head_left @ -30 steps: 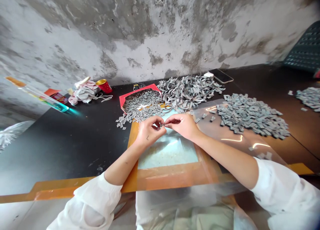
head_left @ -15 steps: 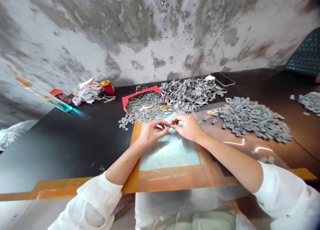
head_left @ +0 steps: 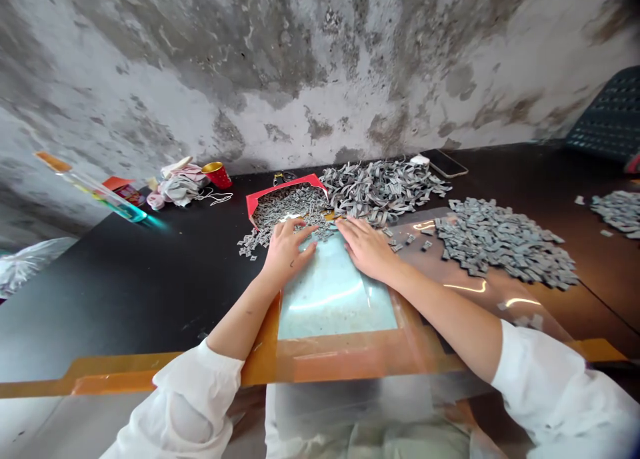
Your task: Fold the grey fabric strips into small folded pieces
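Observation:
My left hand is at the near edge of the small grey buckle-like pieces, which spill from a red-edged box. Its fingers are apart, and I see nothing held in them. My right hand lies just in front of a heap of grey strips, fingers stretched forward; their tips are close to the strips, and I cannot tell whether they touch. Between and below the hands is a pale blue sheet under clear plastic, bordered by brown tape.
A pile of grey folded pieces is on the right, with a smaller pile beyond. A phone rests by the wall. At left are a red cup, crumpled cloth and a clear tube with blue liquid.
The hands were pinched together over the blue sheet around a tiny dark piece. Now they are apart and farther forward, left toward the box, right toward the strips; the piece is out of sight.

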Demonstrator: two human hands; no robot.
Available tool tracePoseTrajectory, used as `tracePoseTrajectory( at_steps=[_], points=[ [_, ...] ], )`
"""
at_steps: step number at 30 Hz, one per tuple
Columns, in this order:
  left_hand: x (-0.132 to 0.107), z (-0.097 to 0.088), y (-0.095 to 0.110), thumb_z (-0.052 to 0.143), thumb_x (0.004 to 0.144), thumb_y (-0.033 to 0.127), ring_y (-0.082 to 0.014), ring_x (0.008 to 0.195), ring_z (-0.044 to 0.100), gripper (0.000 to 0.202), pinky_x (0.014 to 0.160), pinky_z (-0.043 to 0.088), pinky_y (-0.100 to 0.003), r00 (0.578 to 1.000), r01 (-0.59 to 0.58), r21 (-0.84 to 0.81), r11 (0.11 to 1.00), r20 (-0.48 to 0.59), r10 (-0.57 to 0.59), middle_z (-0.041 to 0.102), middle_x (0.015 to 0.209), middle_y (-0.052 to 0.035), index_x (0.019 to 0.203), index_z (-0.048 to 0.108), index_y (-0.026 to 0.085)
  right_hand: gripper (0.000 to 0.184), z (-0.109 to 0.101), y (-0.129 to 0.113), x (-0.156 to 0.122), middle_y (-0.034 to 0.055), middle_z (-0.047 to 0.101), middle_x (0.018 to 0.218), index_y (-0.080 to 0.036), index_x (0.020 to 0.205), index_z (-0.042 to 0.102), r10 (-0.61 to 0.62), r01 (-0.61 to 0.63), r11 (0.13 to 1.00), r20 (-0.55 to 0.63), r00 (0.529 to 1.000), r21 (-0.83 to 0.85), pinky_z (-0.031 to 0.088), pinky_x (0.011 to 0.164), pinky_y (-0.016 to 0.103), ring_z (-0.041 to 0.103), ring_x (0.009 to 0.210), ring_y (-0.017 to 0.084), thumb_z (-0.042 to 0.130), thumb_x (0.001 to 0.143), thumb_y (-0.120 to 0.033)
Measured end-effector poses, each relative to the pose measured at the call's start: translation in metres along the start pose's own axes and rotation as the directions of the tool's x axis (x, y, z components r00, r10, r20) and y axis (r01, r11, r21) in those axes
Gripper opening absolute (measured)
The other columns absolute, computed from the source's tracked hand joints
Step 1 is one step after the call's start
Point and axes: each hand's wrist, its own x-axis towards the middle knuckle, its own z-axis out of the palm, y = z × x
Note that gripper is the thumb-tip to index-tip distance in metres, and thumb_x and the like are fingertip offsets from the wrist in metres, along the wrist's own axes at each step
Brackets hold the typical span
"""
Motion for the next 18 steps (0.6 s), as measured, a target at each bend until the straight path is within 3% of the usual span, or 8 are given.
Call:
tracePoseTrajectory(
  at_steps=[3,7,10,13,15,18],
  points=[
    [-0.001,0.004,0.005,0.051,0.091,0.038,-0.0283,0.112,0.047,0.035,0.1,0.037,-0.045,0.997,-0.049,-0.02,0.999,0.063,0.05,0.057,0.121,-0.007,0.121,0.066,0.03,0.046,0.003,-0.002,0.001,0.012,0.061,0.129,-0.015,0.138,0.046,-0.028,0.027,1.0,0.047,0.999,0.008,0.03,0.113,0.044,0.049,0.125,0.023,0.039,0.093,-0.013],
    [-0.001,0.006,0.006,0.055,0.088,0.043,-0.0273,0.105,0.051,0.032,0.097,0.039,-0.044,0.999,-0.003,-0.054,0.999,0.054,0.006,0.062,0.111,-0.007,0.112,0.07,0.028,0.032,-0.004,-0.002,0.001,0.0106,0.068,0.109,-0.016,0.121,0.061,-0.03,0.031,0.999,0.055,0.998,-0.018,0.036,0.109,0.043,0.059,0.107,0.024,0.052,0.09,-0.018],
    [0.001,0.007,0.007,0.057,0.087,0.046,-0.027,0.104,0.052,0.034,0.097,0.039,-0.043,1.0,-0.006,-0.075,0.997,0.03,0.009,0.063,0.11,-0.0069,0.113,0.07,0.028,0.039,-0.003,-0.001,0.001,0.0121,0.063,0.122,-0.016,0.127,0.056,-0.007,0.008,1.0,0.012,1.0,-0.018,0.042,0.103,0.042,0.054,0.116,0.026,0.056,0.088,-0.022],
    [0.003,0.01,0.01,0.056,0.088,0.045,-0.0269,0.105,0.052,0.031,0.096,0.038,-0.043,0.998,-0.05,-0.081,0.995,0.023,0.052,0.064,0.108,-0.0067,0.11,0.071,0.029,0.049,0.001,-0.001,0.001,0.0141,0.053,0.138,-0.012,0.138,0.045,-0.025,0.025,0.999,0.004,1.0,-0.023,0.035,0.11,0.044,0.044,0.13,0.028,0.052,0.091,-0.024],
    [0.003,0.012,0.012,0.056,0.088,0.042,-0.0266,0.104,0.052,0.028,0.096,0.039,-0.043,0.998,-0.063,-0.087,0.994,0.011,0.064,0.064,0.107,-0.0062,0.107,0.073,0.03,0.046,0.003,-0.002,0.001,0.0146,0.057,0.133,-0.01,0.136,0.047,-0.037,0.038,0.999,0.047,0.998,-0.027,0.03,0.113,0.046,0.047,0.128,0.028,0.049,0.092,-0.025],
    [0.002,0.013,0.011,0.058,0.088,0.039,-0.0254,0.1,0.055,0.024,0.094,0.04,-0.042,0.998,-0.065,-0.123,0.99,0.003,0.066,0.066,0.103,-0.0056,0.1,0.074,0.028,0.042,0.001,-0.004,0.0,0.0145,0.061,0.124,-0.012,0.132,0.051,-0.003,0.005,1.0,0.071,0.998,-0.023,0.036,0.109,0.046,0.053,0.12,0.028,0.05,0.092,-0.026]
  ],
)
